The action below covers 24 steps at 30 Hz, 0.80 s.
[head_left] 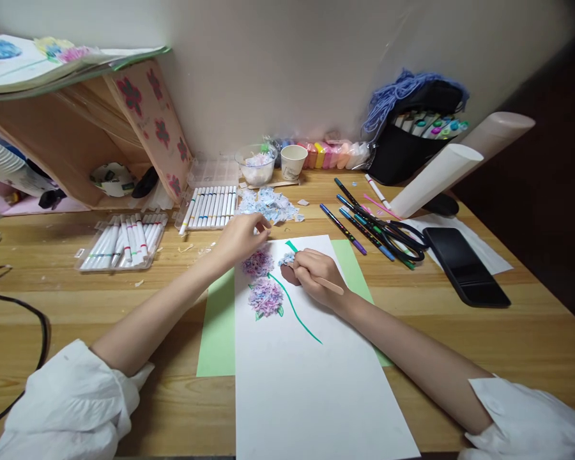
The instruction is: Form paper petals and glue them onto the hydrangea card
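Note:
A white sheet [316, 390] lies over green paper [218, 338] and bears purple-pink textured flowers [266, 297] and a curved green stem [297, 313]. My right hand [319, 275] is closed around a pale flat stick [331, 285], beside a small blue flower patch [286, 258] on the sheet. My left hand [248, 237] hovers or rests by the sheet's top left edge, fingers curled, near the upper purple flower. Whether it holds something small is hidden. Pale blue paper scraps [271, 204] lie just beyond it.
White markers in cases [124, 243] stand at the left, beneath a flowered box [156, 128]. A clear bowl [256, 167] and paper cup [294, 163] are behind. Scissors [402, 239], pens [342, 229], a phone [466, 265] and paper rolls [436, 182] occupy the right.

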Tool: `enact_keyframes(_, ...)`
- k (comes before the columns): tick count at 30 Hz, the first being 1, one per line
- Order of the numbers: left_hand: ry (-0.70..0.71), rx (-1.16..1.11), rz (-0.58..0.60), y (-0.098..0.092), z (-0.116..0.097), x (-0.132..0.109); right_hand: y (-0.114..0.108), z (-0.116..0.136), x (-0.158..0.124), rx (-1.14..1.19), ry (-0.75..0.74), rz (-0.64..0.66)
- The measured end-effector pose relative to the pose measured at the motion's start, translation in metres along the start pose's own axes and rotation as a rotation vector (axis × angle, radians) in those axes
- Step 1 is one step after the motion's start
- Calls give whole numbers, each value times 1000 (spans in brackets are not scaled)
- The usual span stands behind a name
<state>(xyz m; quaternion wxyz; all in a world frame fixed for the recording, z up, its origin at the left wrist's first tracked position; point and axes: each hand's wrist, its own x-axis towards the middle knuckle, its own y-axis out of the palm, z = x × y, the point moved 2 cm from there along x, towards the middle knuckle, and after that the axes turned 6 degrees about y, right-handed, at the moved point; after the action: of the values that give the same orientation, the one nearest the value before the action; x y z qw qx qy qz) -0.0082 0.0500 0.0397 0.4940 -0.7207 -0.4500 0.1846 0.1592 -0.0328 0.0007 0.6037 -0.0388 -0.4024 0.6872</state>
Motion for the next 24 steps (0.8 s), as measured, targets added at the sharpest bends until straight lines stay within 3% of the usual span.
enact_keyframes(6,39,242,-53,8,6,25,-5,7,-1,114,-161,-72)
enact_keyframes(13,60,367,-64,21,4,32,-7,10,-1,144,-184,-104)
enact_keyframes(21,43,264,-117,2,4,9,-9,5,-2,155,-172,-171)
enact_keyframes(24,155,240,-167,-4,-7,-15,-10,1,-4,194,-106,-225)
